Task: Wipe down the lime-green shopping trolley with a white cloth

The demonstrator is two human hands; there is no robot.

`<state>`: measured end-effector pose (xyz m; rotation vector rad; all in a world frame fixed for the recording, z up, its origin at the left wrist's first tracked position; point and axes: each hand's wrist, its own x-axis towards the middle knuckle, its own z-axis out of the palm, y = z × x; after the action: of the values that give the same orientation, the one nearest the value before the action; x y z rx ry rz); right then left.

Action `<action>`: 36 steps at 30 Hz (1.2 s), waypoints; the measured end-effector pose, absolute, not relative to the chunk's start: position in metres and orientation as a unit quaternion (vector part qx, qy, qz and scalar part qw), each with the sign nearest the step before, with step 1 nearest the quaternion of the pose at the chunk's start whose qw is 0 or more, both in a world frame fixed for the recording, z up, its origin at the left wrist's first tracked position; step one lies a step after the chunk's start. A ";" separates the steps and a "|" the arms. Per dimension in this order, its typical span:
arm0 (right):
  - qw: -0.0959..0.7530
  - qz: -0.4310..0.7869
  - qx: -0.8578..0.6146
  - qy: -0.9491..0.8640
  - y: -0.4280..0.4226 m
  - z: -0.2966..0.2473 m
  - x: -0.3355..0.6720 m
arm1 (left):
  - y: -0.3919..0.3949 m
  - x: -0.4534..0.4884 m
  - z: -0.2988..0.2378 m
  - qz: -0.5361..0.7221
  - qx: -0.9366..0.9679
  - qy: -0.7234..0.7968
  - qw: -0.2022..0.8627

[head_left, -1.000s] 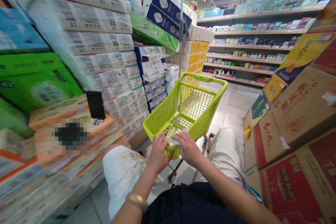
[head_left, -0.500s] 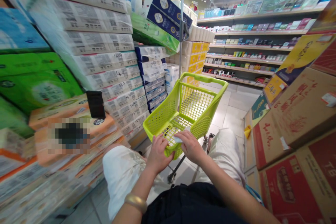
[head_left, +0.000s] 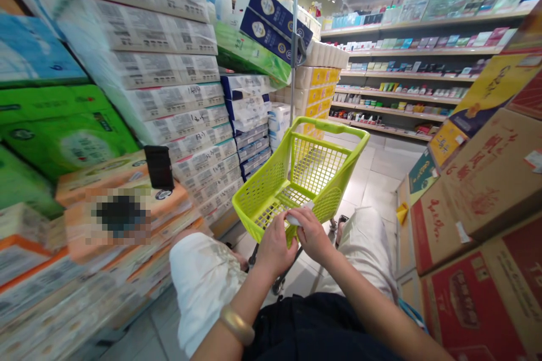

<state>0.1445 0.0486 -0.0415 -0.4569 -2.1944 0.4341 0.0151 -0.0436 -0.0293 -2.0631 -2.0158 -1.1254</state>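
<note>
A lime-green shopping cart (head_left: pixel 249 203) with a perforated basket stands between my knees. My right hand (head_left: pixel 313 237) is closed on a crumpled white tissue (head_left: pixel 294 220) over the basket's near end. Part of the tissue shows past the fingers. My left hand (head_left: pixel 275 245) is right beside it, its fingers curled and their tips close to the tissue. What those fingers hold, if anything, is hidden. A gold bangle (head_left: pixel 237 324) circles my left wrist.
Stacked tissue packs (head_left: pixel 178 70) rise on the left, with a black phone-like object (head_left: pixel 159 167) upright on orange packs (head_left: pixel 182 203). Cardboard cartons (head_left: pixel 491 175) line the right. A metal pole (head_left: pixel 295 39) stands behind the basket. Stocked shelves (head_left: pixel 406 53) fill the back.
My left hand has shifted right and up from the basket's near rim, towards the tissue and my right hand. My right hand has moved slightly right, still gripping the tissue. The cart stays put.
</note>
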 end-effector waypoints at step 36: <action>0.444 0.130 -0.270 -0.844 0.071 -0.024 0.152 | -0.056 0.005 -0.038 -0.355 -0.687 -0.613 0.160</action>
<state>0.1516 0.0712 -0.0244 -0.6692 -2.0931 0.3211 0.0052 -0.0563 -0.0377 -1.9633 -1.7515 -1.0134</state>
